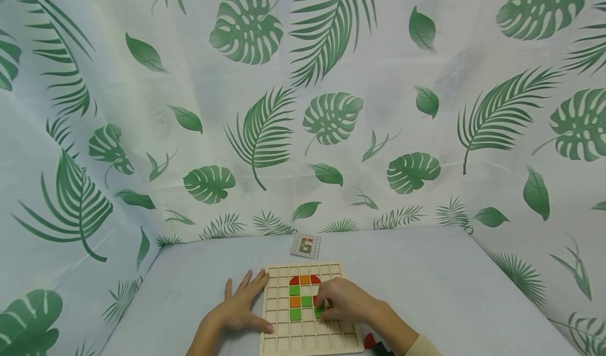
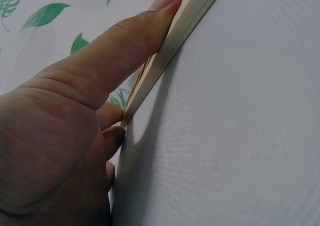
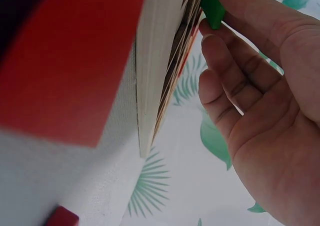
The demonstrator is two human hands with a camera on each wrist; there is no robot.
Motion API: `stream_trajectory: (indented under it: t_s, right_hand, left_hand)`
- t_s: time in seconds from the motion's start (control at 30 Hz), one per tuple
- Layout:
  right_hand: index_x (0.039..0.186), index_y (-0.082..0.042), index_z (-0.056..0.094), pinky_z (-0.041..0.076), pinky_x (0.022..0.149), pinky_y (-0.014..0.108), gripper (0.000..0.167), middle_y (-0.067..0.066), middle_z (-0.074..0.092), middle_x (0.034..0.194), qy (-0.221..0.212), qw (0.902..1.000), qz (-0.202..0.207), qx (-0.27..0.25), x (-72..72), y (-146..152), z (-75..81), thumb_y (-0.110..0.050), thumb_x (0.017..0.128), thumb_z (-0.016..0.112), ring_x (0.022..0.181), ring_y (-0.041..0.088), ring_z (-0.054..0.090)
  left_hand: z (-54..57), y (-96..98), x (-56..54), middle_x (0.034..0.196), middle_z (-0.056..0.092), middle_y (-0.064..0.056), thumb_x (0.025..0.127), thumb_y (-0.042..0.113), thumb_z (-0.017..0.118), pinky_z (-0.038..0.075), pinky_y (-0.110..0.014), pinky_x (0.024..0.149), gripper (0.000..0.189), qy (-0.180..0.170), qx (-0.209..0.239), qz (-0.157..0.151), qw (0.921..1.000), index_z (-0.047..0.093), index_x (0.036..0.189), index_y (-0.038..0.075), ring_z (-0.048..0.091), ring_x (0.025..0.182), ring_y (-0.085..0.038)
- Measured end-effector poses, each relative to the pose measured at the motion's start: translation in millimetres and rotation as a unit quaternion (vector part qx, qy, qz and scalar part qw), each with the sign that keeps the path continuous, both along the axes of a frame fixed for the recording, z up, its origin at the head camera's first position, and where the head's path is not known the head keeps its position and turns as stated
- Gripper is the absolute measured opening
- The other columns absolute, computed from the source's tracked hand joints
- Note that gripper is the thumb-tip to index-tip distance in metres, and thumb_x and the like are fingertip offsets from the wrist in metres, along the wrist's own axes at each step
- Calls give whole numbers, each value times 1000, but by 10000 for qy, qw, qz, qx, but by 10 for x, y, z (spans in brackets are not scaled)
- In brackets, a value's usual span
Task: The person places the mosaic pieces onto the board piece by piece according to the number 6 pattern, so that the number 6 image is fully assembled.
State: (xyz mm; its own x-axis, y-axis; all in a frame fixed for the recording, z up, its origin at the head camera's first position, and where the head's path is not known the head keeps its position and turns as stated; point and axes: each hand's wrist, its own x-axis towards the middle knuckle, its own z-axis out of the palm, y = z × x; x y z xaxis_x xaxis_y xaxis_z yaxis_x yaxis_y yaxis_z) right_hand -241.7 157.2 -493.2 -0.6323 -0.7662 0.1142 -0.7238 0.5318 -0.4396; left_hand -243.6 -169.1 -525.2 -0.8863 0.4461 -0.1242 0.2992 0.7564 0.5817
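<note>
A wooden grid board (image 1: 303, 341) lies flat on the table, with red, orange and green tiles set in its squares. My right hand (image 1: 347, 299) is over the right part of the pattern and pinches a green square tile (image 3: 213, 7) between thumb and fingers. In the right wrist view that tile stands tilted above the grid. At the board's left side, my left hand (image 1: 239, 307) spreads its fingers, fingertips by the upper left edge. Its thumb (image 2: 125, 46) rests on the board's rim in the left wrist view. Some tiles are hidden behind my right hand.
A small pattern card (image 1: 305, 246) with a printed coloured grid lies beyond the board. By the board's lower right corner are a red rounded piece (image 1: 370, 341) and a dark object (image 1: 381, 349), partly behind my right forearm. Leaf-printed cloth hangs behind the table.
</note>
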Motion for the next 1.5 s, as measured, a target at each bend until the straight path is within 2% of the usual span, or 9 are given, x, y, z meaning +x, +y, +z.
stream_trajectory:
  t_s: [0.53, 0.77, 0.97, 1.37, 1.5]
  right_hand:
    - [93, -17, 82, 47, 64, 12, 13, -15, 67, 86, -27, 10000, 25, 6, 9, -40, -7, -22, 83, 89, 70, -5, 52]
    - [94, -16, 83, 48, 65, 12, 12, -15, 67, 87, -177, 9998, 0, 9, 13, -54, -1, -20, 84, 88, 72, -6, 51]
    - [95, -15, 84, 49, 67, 13, 10, -13, 68, 90, -175, 9998, 94, 31, 34, -37, 28, -12, 86, 85, 75, -5, 51]
    - [96, -15, 84, 50, 69, 12, 13, -11, 70, 91, -19, 9999, 118, 107, 53, -25, 36, -13, 84, 87, 76, -6, 52]
    - [97, -16, 84, 51, 70, 13, 12, -12, 70, 91, -232, 9997, 66, 35, 49, 0, 57, -16, 85, 86, 76, -4, 55]
  left_hand:
    - [49, 7, 26, 175, 16, -10, 65, 64, 90, -20, -80, 112, 132, -51, 15, 13, 10000, 24, 166, 13, 0, 161, -46]
    - [36, 0, 19, 176, 16, -10, 65, 66, 90, -20, -80, 112, 132, -31, -28, 1, 10000, 24, 167, 13, 0, 161, -46]
    - [13, -1, 5, 175, 16, -10, 64, 66, 90, -20, -80, 112, 132, -60, -27, 30, 10000, 24, 167, 14, 0, 161, -45]
    - [23, 10, 10, 176, 16, -10, 65, 65, 90, -20, -80, 112, 131, -86, -2, 11, 10000, 24, 167, 15, -1, 162, -45]
    - [29, 13, 17, 175, 16, -10, 65, 64, 91, -21, -81, 112, 131, -72, 46, -25, 10000, 24, 167, 13, -1, 161, -46]
